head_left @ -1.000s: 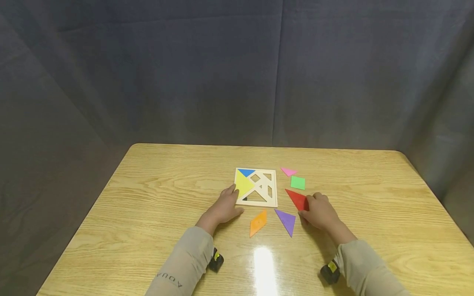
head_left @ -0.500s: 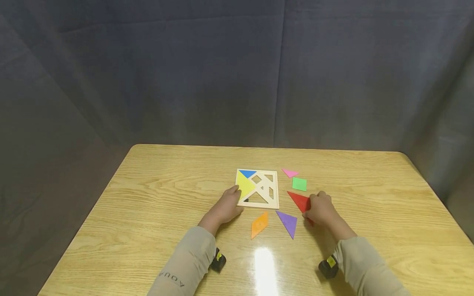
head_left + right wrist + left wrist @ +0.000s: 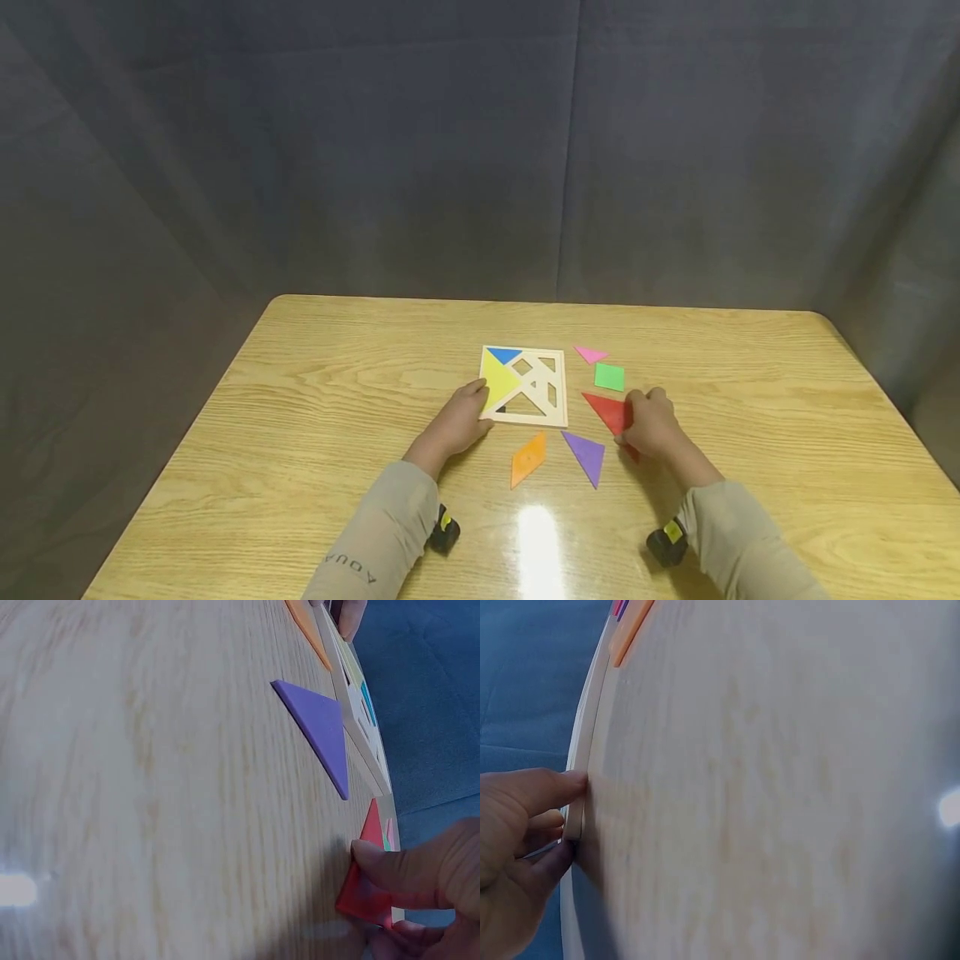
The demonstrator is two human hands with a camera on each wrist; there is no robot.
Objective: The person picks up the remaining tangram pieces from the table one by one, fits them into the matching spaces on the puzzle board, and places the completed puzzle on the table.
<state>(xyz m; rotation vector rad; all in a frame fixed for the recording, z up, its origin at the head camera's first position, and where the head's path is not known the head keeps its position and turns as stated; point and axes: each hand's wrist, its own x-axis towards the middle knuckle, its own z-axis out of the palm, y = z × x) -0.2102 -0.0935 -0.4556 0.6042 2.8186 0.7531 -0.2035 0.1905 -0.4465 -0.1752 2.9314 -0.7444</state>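
Observation:
My left hand (image 3: 457,421) grips the near left corner of a wooden tangram board (image 3: 536,367); in the left wrist view its thumb and fingers pinch the board's edge (image 3: 575,814). A large yellow triangle (image 3: 498,380) and a small blue triangle (image 3: 505,355) lie in the board, beside several bare cut-outs. Right of the board, my right hand (image 3: 654,425) holds a large red triangle (image 3: 602,407) by its sides. The right wrist view shows the thumb on one edge of the red triangle (image 3: 365,900), with fingers at its far side, partly hidden.
Loose on the wooden table (image 3: 337,392) lie an orange parallelogram (image 3: 528,460) and a purple triangle (image 3: 587,456) in front of the board. A green square (image 3: 609,377) and a pink triangle (image 3: 591,355) lie to its right. A dark curtain (image 3: 420,167) hangs behind.
My right hand has shifted its grip on the red triangle, whose lower corner now shows below the hand. The left hand stays at the board. The whole head view has drifted slightly.

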